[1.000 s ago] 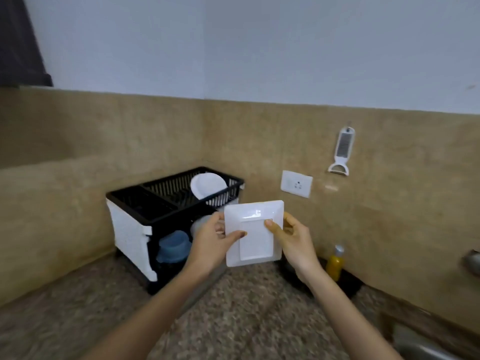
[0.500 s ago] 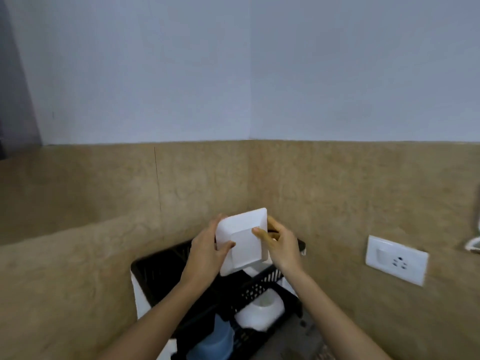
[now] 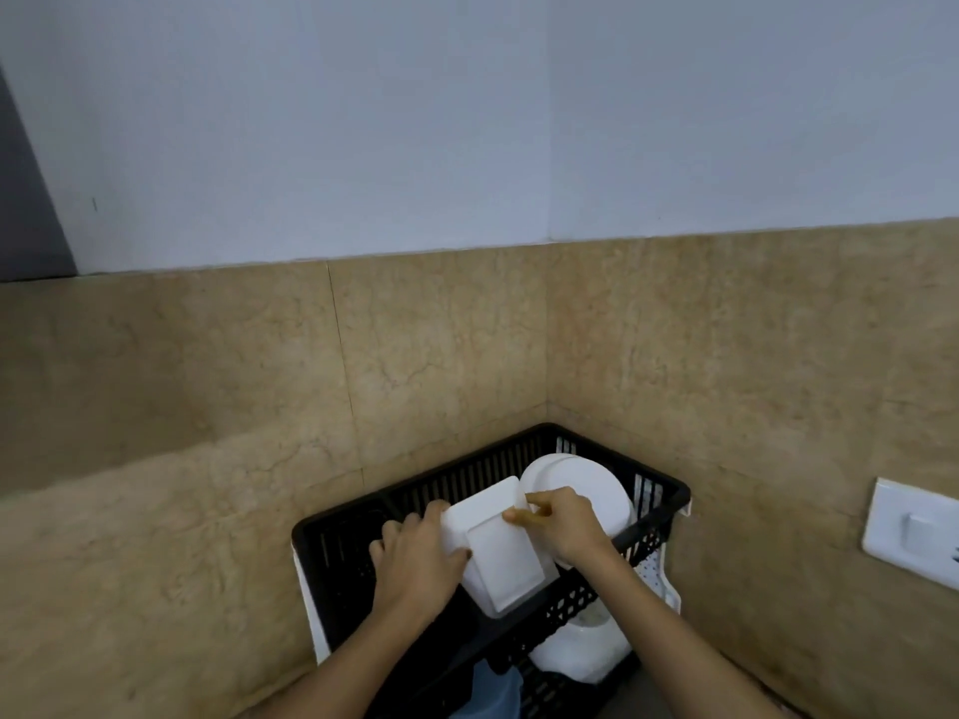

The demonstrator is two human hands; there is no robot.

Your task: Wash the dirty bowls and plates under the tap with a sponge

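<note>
Left hand [image 3: 415, 560] and right hand [image 3: 563, 526] on a square plate [image 3: 506, 557] inside the black rack [image 3: 674, 491], beside a round plate [image 3: 586, 485].

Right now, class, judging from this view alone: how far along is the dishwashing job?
Looks done: a round white plate stands in the black rack; a white container sits on the tier below. In hand: left hand and right hand grip a square white plate, partly inside the rack. Left: letting go; no sink or dirty dishes show, so the rest is unknown.

The square plate [image 3: 501, 555] looks smooth, matt white plastic; the rack [image 3: 643, 531] is black slatted plastic; the backsplash [image 3: 415, 365] is veined, tan polished stone.
</note>
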